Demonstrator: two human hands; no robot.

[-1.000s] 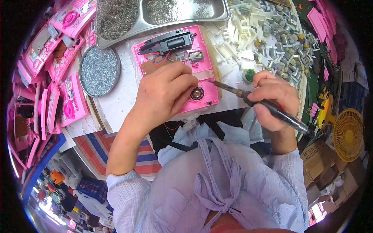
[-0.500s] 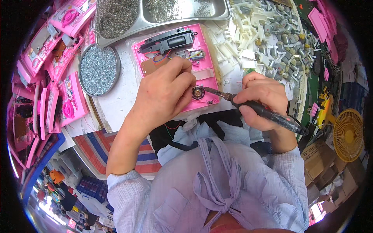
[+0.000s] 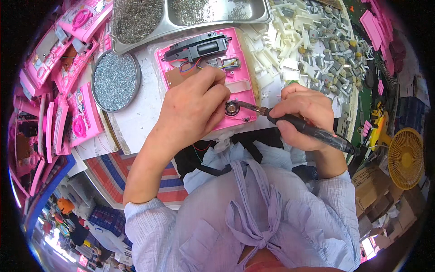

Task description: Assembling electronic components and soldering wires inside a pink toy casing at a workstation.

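Note:
A pink plastic housing (image 3: 244, 96) lies open in front of me, with a small round speaker (image 3: 232, 108) in its lower part. My right hand (image 3: 310, 109) grips the black handle of a soldering iron (image 3: 326, 138), whose tip meets the speaker's right edge. Across the housing rests my left hand (image 3: 192, 106), thumb and fingers pinched together at the speaker's left side; whatever they pinch is hidden. Above this hand are a black plastic part (image 3: 199, 49), a small motor (image 3: 232, 64) and red and blue wires. A brown board (image 3: 176, 77) is partly covered by the left hand.
Left of the housing stands a round dish of screws (image 3: 116, 81), beyond it stacked pink housings (image 3: 81, 113). A metal tray (image 3: 217, 21) of springs is at the back. White plastic parts (image 3: 290, 29) and small motors (image 3: 337, 63) lie heaped right. A yellow fan (image 3: 405, 158) stands far right.
The housing has shifted very slightly to the right, together with my left hand. The iron remains against the speaker, its handle tilted slightly differently.

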